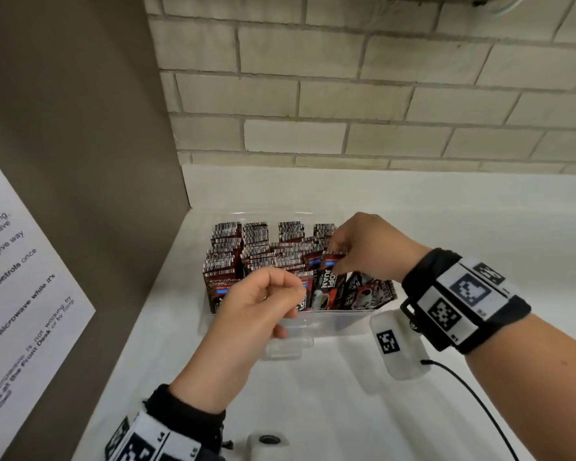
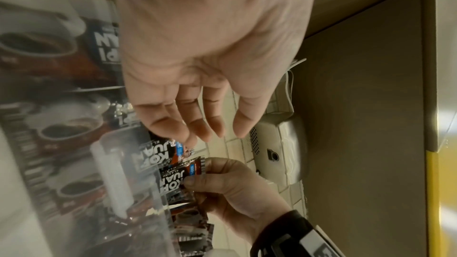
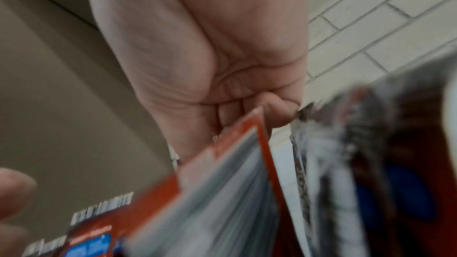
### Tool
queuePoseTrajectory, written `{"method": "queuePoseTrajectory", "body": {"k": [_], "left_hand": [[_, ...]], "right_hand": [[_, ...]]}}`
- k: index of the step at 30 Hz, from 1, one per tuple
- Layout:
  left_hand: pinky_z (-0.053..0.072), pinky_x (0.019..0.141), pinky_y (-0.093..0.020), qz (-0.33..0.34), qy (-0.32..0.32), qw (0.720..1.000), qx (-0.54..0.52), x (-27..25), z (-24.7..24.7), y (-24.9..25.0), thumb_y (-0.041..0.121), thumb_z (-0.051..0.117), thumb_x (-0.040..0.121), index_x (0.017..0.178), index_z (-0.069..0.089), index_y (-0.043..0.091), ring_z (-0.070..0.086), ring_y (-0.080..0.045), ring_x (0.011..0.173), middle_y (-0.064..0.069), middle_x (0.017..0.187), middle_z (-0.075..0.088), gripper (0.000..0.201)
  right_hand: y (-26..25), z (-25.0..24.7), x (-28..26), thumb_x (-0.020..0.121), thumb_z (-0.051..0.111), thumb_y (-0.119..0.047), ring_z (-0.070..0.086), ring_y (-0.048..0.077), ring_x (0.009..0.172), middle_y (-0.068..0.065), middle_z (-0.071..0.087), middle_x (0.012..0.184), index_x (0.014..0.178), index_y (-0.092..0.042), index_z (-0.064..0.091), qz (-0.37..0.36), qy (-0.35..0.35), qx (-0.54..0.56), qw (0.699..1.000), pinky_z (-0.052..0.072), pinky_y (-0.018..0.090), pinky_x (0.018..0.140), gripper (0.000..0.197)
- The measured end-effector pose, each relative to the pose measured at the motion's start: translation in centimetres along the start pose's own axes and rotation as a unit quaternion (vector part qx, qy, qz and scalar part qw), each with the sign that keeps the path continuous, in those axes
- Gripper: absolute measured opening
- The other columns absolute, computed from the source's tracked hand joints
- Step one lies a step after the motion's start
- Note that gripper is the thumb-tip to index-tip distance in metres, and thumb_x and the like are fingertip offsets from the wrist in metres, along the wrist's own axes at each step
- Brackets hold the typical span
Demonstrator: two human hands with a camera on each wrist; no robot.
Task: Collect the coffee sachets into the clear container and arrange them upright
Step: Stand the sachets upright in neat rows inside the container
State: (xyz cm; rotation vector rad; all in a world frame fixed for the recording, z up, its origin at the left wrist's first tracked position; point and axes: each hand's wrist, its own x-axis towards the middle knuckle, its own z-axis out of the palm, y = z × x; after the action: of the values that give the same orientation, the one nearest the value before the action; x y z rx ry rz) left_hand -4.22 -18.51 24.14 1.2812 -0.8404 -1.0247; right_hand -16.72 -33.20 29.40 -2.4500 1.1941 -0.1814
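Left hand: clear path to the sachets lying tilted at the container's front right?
Probably not directly. The right hand pinches an upright sachet between the left hand and the tilted sachets, so a straight reach is blocked. From above, the container is open.

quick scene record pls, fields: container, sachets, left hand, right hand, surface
container: clear container on the counter, near the wall corner
sachets: coffee sachets mostly upright in rows inside; a few at the front right lean
left hand: left hand at the container's front, fingers loosely curled, no grip visible
right hand: right hand pinches one sachet at its top edge
surface: white counter, tiled wall behind
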Motion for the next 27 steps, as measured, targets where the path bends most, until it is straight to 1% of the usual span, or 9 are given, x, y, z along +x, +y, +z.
{"method": "queuePoseTrajectory", "body": {"k": [2,5,10,14,16,20,22,24,27], "left_hand": [[0.043,0.053,-0.023,-0.004,-0.003,1.0,0.006,-0.1,0.2,-0.2,0.004,0.064,0.086,0.078,0.068,0.016,0.057,-0.007,0.065,0.001,0.07,0.059,0.015],[0.044,0.055,-0.021,0.001,-0.019,0.999,0.031,-0.1,0.7,-0.3,0.005,0.065,0.085,0.079,0.068,0.017,0.056,-0.004,0.065,0.006,0.069,0.061,0.014],[0.043,0.061,-0.015,0.048,-0.067,0.989,0.124,0.0,1.7,-0.8,0.016,0.071,0.083,0.087,0.071,0.023,0.053,0.001,0.064,0.022,0.067,0.061,0.007],[0.043,0.066,-0.016,0.042,-0.098,0.98,0.167,0.3,2.6,-1.2,0.025,0.073,0.083,0.087,0.071,0.029,0.053,0.004,0.065,0.023,0.071,0.062,0.006],[0.044,0.068,-0.013,0.033,-0.112,0.976,0.181,0.3,2.8,-1.4,0.027,0.072,0.083,0.089,0.07,0.03,0.054,0.006,0.068,0.021,0.076,0.063,0.006],[0.047,0.073,-0.012,0.035,-0.121,0.974,0.189,0.1,2.7,-1.8,0.027,0.073,0.083,0.087,0.069,0.033,0.058,0.005,0.076,0.015,0.085,0.066,0.008],[0.047,0.073,-0.013,0.033,-0.12,0.977,0.173,0.1,2.6,-1.9,0.025,0.073,0.083,0.087,0.07,0.031,0.058,0.004,0.075,0.018,0.083,0.066,0.008],[0.046,0.071,-0.014,0.039,-0.11,0.982,0.148,0.0,2.4,-1.7,0.022,0.073,0.082,0.087,0.071,0.028,0.058,0.003,0.074,0.017,0.081,0.066,0.008],[0.046,0.071,-0.02,0.07,-0.081,0.99,0.093,-0.1,2.2,-1.3,0.016,0.072,0.083,0.086,0.071,0.029,0.059,-0.004,0.074,0.015,0.079,0.066,0.013]], "right_hand": [[-0.1,0.1,0.1,0.077,0.075,-0.009,0.05,0.002,0.047,-0.011,0.053,0.067,0.099,-0.009,0.072,-0.012,-0.013,-0.012,1.0,0.039,0.005,0.042,0.022],[-0.3,-1.0,-0.2,0.076,0.076,-0.008,0.063,0.011,0.06,-0.003,0.065,0.071,0.09,-0.01,0.072,-0.003,-0.004,0.037,0.999,0.052,0.017,0.052,0.014],[1.5,-4.5,1.1,0.081,0.073,-0.019,0.057,0.019,0.07,-0.006,0.057,0.071,0.087,-0.011,0.068,0.04,0.163,0.068,0.983,0.04,0.02,0.055,0.011],[3.3,-4.0,2.2,0.086,0.069,-0.031,0.058,0.02,0.078,0.001,0.056,0.096,0.108,-0.022,0.058,0.1,-0.002,0.069,0.993,0.056,0.031,0.058,0.026],[3.8,-3.1,2.5,0.085,0.07,-0.031,0.06,0.02,0.082,0.001,0.059,0.099,0.111,-0.027,0.057,0.107,-0.065,0.087,0.988,0.058,0.032,0.059,0.029],[4.4,-1.6,3.1,0.083,0.071,-0.017,0.056,0.007,0.053,-0.002,0.059,0.072,0.088,-0.015,0.07,0.062,-0.013,0.061,0.996,0.046,0.019,0.043,0.005],[4.4,-1.5,3.4,0.081,0.07,-0.008,0.056,0.008,0.05,-0.007,0.062,0.061,0.071,-0.016,0.07,0.048,0.025,0.026,0.998,0.045,0.018,0.044,0.012],[4.3,-2.1,3.5,0.079,0.066,0.001,0.059,0.01,0.048,-0.007,0.063,0.052,0.069,-0.013,0.07,0.056,0.037,0.037,0.997,0.048,0.017,0.046,0.017],[3.6,-5.2,2.6,0.078,0.062,0.005,0.055,0.004,0.038,0.004,0.068,0.057,0.071,-0.01,0.07,0.039,0.074,0.008,0.996,0.046,0.014,0.042,0.019]]}}
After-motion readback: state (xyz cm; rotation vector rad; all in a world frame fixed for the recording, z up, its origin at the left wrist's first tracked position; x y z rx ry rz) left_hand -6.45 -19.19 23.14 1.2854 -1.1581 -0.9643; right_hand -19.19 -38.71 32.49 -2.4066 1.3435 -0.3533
